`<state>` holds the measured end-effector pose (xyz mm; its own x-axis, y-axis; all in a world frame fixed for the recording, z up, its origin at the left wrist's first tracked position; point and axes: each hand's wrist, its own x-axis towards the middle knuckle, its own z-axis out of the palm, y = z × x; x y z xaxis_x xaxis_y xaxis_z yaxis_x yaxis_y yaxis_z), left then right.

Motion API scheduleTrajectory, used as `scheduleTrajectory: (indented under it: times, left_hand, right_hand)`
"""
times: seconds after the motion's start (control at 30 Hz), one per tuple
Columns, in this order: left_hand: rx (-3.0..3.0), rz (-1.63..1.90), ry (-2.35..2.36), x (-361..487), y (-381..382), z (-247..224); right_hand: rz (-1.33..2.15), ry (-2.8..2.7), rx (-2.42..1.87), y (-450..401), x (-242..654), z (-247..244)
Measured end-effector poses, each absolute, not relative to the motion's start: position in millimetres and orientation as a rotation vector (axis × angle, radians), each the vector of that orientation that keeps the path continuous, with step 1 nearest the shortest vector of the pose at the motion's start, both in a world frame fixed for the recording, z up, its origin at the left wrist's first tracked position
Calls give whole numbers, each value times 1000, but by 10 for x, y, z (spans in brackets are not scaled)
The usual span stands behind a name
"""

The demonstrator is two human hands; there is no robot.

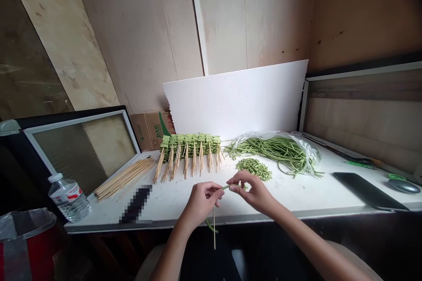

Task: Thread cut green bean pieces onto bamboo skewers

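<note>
The left hand (203, 198) has its fingers clamped on a slim, smooth green bean (226, 187) and on a thin, straight wooden stick (214, 230) that points down past the table's edge; the right hand (253, 189) pinches the bean's other stretch between thumb and fingers, over the hard white table (171, 202). Beyond them lie a loose heap of short, stubby bean pieces (253, 168), long stringy beans (275, 149) in crinkled clear plastic (312, 156), and ridged rows of skewered beans (189, 144).
</note>
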<state>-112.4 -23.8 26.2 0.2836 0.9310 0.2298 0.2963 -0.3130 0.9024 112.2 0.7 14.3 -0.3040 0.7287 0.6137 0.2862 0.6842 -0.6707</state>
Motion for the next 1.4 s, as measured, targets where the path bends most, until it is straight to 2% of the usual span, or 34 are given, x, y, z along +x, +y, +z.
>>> scheduleTrajectory:
  times: [0.37,0.6,0.87,1.07,1.23,1.4]
  left_hand:
    - [1872,1007,1097,-1052,-331,298]
    - [2025,1034,1005,-1028,-362,331]
    - [1970,1184,1188,-1408,-153,332]
    - [1965,1208,1282,-1535,-25,284]
    - [2058,1196,1233,-1397,-81,273]
    - [2094,1180,1204,-1358,-130,307]
  right_hand:
    - [515,-1936,-779,-163,972,169]
    - [669,-1938,-686,-192,966,195]
    - [632,-1750,-787,200,1483,248]
    - [401,-1799,-1126,520,1659,-113]
    - [242,-1953,-1204,560,1446,-530]
    - [193,-1966,-1234,575,1442,-639]
